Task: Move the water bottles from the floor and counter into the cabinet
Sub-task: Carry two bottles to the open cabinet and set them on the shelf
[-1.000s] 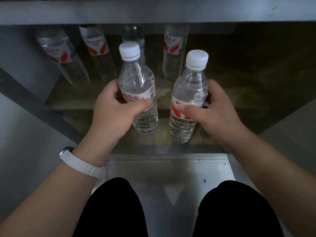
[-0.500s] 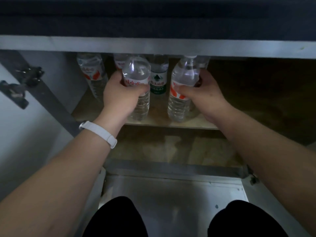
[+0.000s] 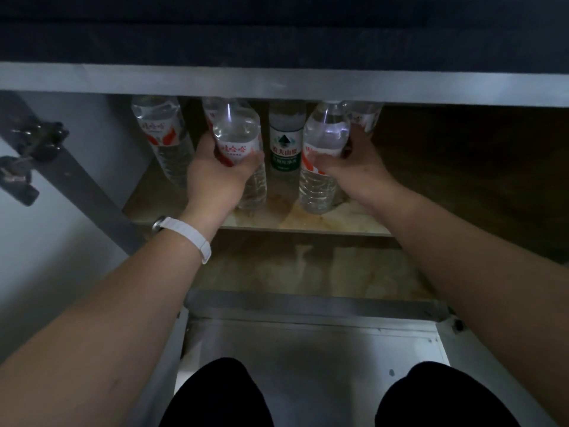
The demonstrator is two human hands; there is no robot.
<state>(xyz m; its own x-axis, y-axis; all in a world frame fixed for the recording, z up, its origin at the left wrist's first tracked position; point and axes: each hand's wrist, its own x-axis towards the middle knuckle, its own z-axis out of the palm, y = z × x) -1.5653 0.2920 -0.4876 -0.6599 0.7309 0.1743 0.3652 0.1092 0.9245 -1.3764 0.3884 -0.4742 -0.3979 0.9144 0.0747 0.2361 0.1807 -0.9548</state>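
Observation:
My left hand [image 3: 215, 177] grips a clear water bottle with a red and white label [image 3: 238, 140] and holds it upright on the cabinet shelf [image 3: 308, 224]. A second clear bottle with a red label [image 3: 323, 158] stands upright on the same shelf, with my right hand [image 3: 354, 167] curled round it. Between the two stands a green-labelled bottle [image 3: 285, 143]. Behind them are more red-labelled bottles, one at the far left [image 3: 161, 137] and one at the right [image 3: 365, 117]. The cabinet's top rail hides all the caps.
A grey rail [image 3: 277, 83] runs across the top of the cabinet opening under a dark counter edge. The open door with a hinge [image 3: 34, 143] is at the left. A lower cabinet floor [image 3: 308, 269] and metal threshold [image 3: 308, 306] lie below. My knees [image 3: 215, 396] are at the bottom.
Both hands have carried their bottles forward from in front of the cabinet onto the shelf, beside the green-labelled bottle. The view has tilted up, so the caps are now hidden.

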